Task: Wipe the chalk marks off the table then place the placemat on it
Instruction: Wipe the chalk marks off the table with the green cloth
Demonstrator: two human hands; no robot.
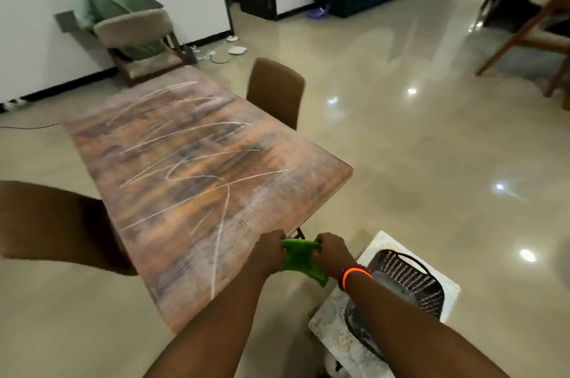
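Note:
A wooden table [277, 162] fills the middle of the view, its top crossed by long white chalk marks [185, 146]. Just past the table's near right edge I hold a green cloth [300, 259] stretched between both hands. My left hand [268, 249] grips its left end and my right hand [331, 251], with orange and red bands on the wrist, grips its right end. A dark woven placemat [407, 279] lies on a small pale stool [447, 291] to the right of my arms.
A brown chair [276, 91] stands at the table's far right side, another brown chair [55, 220] at its left. A person in green sits on a chair [135, 35] by the back wall. Glossy floor [416, 162] spreads to the right.

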